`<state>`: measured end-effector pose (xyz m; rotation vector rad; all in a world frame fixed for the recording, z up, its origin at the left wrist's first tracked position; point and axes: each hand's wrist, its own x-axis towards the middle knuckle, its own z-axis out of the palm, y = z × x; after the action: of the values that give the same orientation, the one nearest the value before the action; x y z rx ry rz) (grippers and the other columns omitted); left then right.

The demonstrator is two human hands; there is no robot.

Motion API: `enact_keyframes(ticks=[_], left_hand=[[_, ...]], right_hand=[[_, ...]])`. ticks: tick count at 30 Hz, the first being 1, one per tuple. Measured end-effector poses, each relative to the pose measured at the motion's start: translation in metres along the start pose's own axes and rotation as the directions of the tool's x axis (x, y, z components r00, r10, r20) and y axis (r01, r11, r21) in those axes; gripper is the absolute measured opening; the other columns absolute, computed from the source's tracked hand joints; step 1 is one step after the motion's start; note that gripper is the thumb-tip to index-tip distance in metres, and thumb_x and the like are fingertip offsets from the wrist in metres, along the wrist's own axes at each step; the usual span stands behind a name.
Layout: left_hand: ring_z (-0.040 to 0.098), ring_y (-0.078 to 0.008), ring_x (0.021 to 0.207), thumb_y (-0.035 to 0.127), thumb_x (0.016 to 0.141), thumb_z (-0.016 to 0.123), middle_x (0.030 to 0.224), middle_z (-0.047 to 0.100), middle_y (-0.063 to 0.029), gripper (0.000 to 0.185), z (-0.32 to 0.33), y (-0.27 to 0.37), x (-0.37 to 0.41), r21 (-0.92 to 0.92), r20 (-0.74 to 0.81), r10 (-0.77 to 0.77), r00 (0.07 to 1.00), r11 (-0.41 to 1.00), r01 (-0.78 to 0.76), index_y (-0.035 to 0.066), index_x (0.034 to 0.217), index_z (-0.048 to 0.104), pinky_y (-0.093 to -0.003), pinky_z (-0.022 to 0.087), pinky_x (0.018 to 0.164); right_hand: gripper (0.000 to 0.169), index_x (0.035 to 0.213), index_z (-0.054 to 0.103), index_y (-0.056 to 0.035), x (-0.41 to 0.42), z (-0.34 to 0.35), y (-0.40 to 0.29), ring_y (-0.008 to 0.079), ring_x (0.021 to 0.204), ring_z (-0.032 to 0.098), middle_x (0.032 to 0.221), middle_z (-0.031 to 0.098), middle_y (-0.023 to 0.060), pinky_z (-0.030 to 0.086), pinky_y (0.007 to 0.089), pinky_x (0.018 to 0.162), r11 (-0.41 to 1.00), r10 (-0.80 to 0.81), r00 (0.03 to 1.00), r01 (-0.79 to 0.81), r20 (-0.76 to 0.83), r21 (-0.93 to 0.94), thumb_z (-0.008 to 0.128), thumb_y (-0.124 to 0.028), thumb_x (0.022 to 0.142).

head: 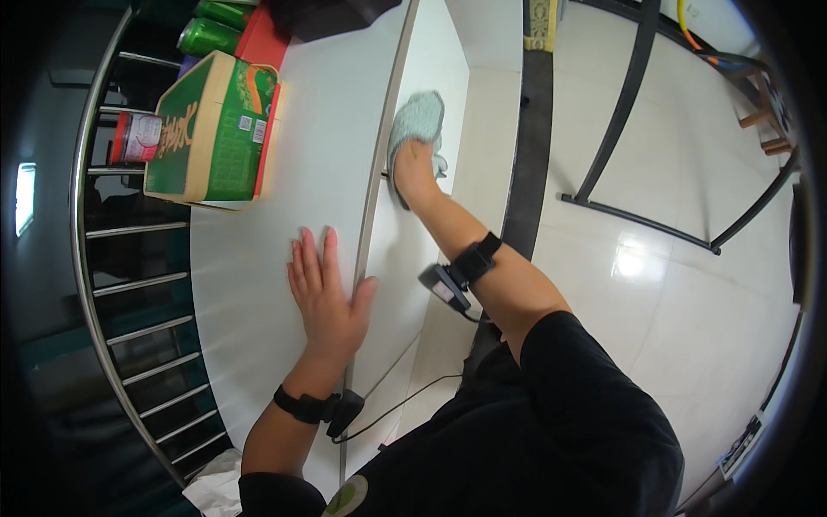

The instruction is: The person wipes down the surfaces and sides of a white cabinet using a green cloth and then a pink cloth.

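Observation:
My left hand [327,304] rests palm down on the white top [278,271] of a cabinet, close to its front edge. Its fingers are spread and hold nothing, and the thumb reaches over that edge. A pale green cloth [418,117] covers most of my right hand [413,161], hiding the fingers. With it my right hand presses against the white front panel [446,52] of the cabinet, just below the edge. The cloth looks slightly blurred, and part of it hangs loose beside the wrist.
On the cabinet top stand a green and cream gift box [236,142], a jar with a red lid [136,137], green cans [208,37] and a black object [336,16]. A metal railing [81,213] runs behind. A black metal frame [620,97] stands on the tiled floor [607,336].

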<state>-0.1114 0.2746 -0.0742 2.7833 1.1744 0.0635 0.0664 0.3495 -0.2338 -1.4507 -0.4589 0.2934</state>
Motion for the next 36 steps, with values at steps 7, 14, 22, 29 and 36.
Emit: enact_keyframes(ticks=[7,14,22,29,36], left_hand=[[0.017,-0.047,0.137,0.036,0.084,0.058,0.149,0.019,-0.0269,0.075,0.001,0.002,0.008,0.022,-0.031,0.021,0.999,1.0,-0.02,0.004,0.145,0.027,-0.0574,0.01,0.11],[0.009,-0.0491,0.138,0.039,0.083,0.06,0.15,0.011,-0.0308,0.085,-0.004,0.011,0.024,0.067,0.101,-0.061,0.993,0.996,0.055,0.0,0.146,0.017,-0.0607,0.008,0.108],[0.008,-0.0462,0.14,0.045,0.089,0.052,0.152,0.009,-0.0276,0.081,0.006,0.071,0.196,0.052,0.087,0.031,0.996,0.998,-0.036,0.0,0.147,0.015,-0.0572,0.006,0.11],[0.009,-0.0455,0.14,0.046,0.092,0.046,0.151,0.009,-0.0272,0.077,0.009,0.075,0.21,0.131,0.129,-0.033,0.991,0.991,0.016,0.0,0.146,0.015,-0.0562,0.009,0.11],[0.009,-0.0495,0.138,0.054,0.089,0.05,0.149,0.008,-0.0325,0.086,0.008,0.07,0.22,0.09,0.156,-0.008,0.988,0.996,-0.006,-0.001,0.145,0.017,-0.0608,0.011,0.107]], right_hand=[[0.022,0.074,0.051,0.0114,-0.017,-0.022,-0.012,0.0418,0.082,0.05,0.081,0.055,0.0291,0.04,0.0454,0.077,0.996,0.084,0.956,-0.078,0.28,-0.033,0.035,0.0,0.083],[0.03,0.111,0.05,0.0093,0.032,-0.016,-0.015,0.0491,0.109,0.038,0.119,0.045,0.0323,0.027,0.0467,0.101,0.992,-0.122,0.965,0.115,0.232,0.046,0.035,0.0,0.086],[0.046,0.131,0.041,0.0077,0.202,0.011,0.036,0.0462,0.129,0.028,0.14,0.035,0.0273,0.016,0.0476,0.111,0.949,-0.313,0.949,0.311,0.035,0.05,0.037,-0.003,0.086],[0.047,0.138,0.025,0.0051,0.256,-0.002,0.112,0.0322,0.133,0.028,0.143,0.031,0.0195,0.017,0.038,0.113,0.342,0.501,0.688,0.399,0.524,-0.851,0.026,-0.016,0.097],[0.053,0.134,0.038,0.0035,0.246,0.024,0.384,0.0367,0.125,0.039,0.135,0.043,0.0224,0.025,0.0482,0.109,0.648,0.708,0.701,-0.695,0.09,0.311,0.034,-0.031,0.095]])
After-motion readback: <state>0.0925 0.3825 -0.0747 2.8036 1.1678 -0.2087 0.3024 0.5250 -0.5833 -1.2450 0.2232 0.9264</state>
